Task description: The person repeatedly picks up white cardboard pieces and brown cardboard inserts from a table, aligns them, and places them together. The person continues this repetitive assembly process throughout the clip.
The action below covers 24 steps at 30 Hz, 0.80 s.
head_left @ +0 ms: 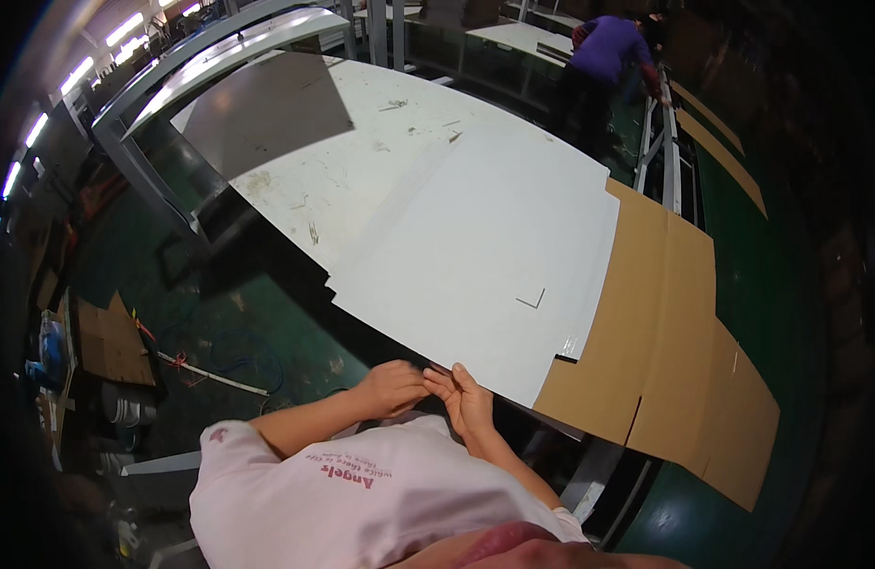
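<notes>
White sheet (485, 256) on tabletop (295, 194), cardboard (641, 322) right of sheet. At sheet's near edge: left hand (392, 389), fingers curled; right hand (466, 403), fingers part-spread. Can't tell if either grips anything.

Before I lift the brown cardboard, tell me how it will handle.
The brown cardboard looks thin, so probably light for its size. It may bend along its crease. The slit could let its sides flop separately.
</notes>
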Each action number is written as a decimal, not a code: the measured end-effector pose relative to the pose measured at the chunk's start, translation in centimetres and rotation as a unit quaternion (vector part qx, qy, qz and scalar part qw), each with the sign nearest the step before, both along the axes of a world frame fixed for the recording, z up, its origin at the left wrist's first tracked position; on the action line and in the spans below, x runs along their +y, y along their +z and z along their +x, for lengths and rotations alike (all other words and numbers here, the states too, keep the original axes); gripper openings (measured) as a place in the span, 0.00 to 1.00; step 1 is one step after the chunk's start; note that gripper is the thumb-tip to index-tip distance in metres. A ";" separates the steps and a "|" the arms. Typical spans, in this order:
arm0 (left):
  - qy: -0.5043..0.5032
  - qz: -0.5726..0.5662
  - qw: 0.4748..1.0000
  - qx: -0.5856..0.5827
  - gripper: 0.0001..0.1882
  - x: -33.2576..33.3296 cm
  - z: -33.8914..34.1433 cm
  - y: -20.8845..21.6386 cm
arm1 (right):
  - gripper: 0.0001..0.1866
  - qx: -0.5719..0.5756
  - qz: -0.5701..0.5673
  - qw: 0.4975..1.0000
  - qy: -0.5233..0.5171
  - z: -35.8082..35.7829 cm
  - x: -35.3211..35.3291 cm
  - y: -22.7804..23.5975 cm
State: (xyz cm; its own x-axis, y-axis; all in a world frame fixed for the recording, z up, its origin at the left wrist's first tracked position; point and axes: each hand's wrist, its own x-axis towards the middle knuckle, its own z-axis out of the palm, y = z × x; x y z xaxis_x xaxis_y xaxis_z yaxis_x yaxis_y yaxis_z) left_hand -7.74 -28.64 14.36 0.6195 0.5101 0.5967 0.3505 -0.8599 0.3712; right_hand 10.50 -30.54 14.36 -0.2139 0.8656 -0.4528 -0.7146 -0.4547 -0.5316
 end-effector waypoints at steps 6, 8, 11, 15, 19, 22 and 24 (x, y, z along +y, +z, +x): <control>-0.035 -0.104 0.992 -0.057 0.13 1.4 5.6 5.7 | 0.16 -0.048 0.015 0.999 0.011 -1.2 0.3 -4.7; -0.084 -0.070 0.993 0.045 0.17 2.6 9.9 3.9 | 0.17 -0.091 0.034 0.988 0.117 0.7 0.0 -2.1; -0.074 -0.084 0.988 0.111 0.19 3.5 11.8 2.8 | 0.19 -0.253 0.134 0.912 0.293 6.6 -1.9 -1.7; -0.032 -0.049 0.980 0.188 0.27 3.0 12.6 3.5 | 0.13 -0.254 0.161 0.932 0.202 19.3 -4.0 4.8; -0.026 0.007 0.980 0.197 0.32 3.1 12.8 2.7 | 0.32 -0.864 0.055 0.455 -0.210 36.3 -4.3 5.3; -0.036 0.006 0.982 0.186 0.29 3.4 13.0 2.9 | 0.34 -0.614 -0.080 0.770 -0.153 44.1 -3.8 4.2; -0.033 -0.014 0.984 0.175 0.28 3.2 12.8 3.1 | 0.25 -0.659 0.004 0.750 -0.059 42.8 -2.8 8.2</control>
State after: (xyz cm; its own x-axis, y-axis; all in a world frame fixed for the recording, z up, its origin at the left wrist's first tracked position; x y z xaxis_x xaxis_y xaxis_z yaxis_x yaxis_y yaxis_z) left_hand 5.10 -25.39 17.47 0.8168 0.4751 0.3273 0.4046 -0.8761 0.2621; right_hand 53.29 -33.34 22.55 0.4925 0.8473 -0.1988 0.3983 -0.4225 -0.8141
